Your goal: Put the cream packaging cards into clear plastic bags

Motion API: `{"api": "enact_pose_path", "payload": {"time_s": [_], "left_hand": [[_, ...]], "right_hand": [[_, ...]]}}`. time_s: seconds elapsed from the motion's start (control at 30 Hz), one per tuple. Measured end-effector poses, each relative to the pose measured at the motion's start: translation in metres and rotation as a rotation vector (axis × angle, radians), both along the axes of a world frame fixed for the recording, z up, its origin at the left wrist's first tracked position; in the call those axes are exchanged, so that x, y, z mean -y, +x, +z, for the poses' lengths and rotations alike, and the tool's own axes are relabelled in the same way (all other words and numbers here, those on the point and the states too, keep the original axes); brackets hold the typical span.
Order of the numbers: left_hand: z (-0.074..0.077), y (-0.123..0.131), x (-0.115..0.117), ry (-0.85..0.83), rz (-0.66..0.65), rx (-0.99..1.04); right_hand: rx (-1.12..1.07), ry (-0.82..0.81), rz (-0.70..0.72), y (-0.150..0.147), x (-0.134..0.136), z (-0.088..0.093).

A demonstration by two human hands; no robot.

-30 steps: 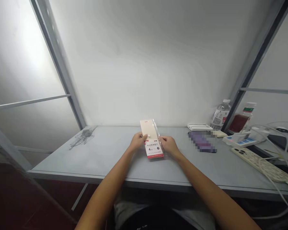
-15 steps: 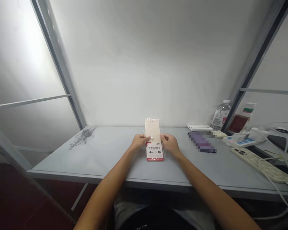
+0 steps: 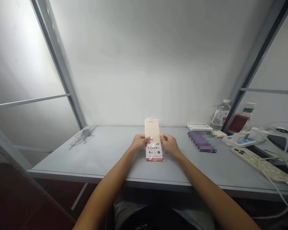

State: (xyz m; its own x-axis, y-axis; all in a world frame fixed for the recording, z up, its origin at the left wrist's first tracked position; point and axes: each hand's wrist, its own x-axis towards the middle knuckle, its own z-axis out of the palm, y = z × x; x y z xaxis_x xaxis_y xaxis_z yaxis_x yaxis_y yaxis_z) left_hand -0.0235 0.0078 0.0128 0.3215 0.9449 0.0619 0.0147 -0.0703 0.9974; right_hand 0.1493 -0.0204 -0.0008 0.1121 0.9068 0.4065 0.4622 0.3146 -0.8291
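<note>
A flat clear plastic packet (image 3: 152, 131) stands out in the middle, with a cream upper part and a white and red printed label below. My left hand (image 3: 139, 141) grips its left edge, the thumb lying on the front near a small white spot. On the opposite edge my right hand (image 3: 169, 143) pinches the packet between thumb and fingers. The fingers behind the packet are hidden. It is held upright over the grey table (image 3: 105, 159).
At the right are a bottle (image 3: 220, 116), a reddish container (image 3: 241, 121), a white case (image 3: 199, 127), a blurred purple item (image 3: 204, 143), a power strip (image 3: 242, 140), a patterned phone (image 3: 261, 164) and cables. Dark scribbles (image 3: 84, 137) mark the table's left. A wall stands behind.
The packet has shifted and tilted very slightly, with its top a little further left. Both hands keep their hold on its edges.
</note>
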Motion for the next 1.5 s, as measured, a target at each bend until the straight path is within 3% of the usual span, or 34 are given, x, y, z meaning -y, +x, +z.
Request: {"api": "enact_pose_path", "payload": {"time_s": [0.43,0.9,1.1,1.33,1.5], "left_hand": [[-0.003,0.001,-0.006,-0.005,0.064,-0.043],[-0.008,-0.002,-0.013,0.035,0.068,-0.167],[-0.003,-0.025,-0.018,0.004,0.239,-0.266],[0.001,-0.033,-0.016,-0.025,0.048,-0.176],[0.006,-0.03,-0.011,-0.055,-0.012,-0.172]], "right_hand": [[0.155,-0.013,-0.098,0.0,-0.006,-0.003],[0.328,-0.037,-0.109,-0.003,-0.003,0.002],[0.372,-0.069,-0.258,0.025,-0.01,-0.002],[0.22,-0.158,-0.28,0.054,-0.014,-0.001],[0.357,-0.23,-0.338,0.066,-0.019,-0.002]]}}
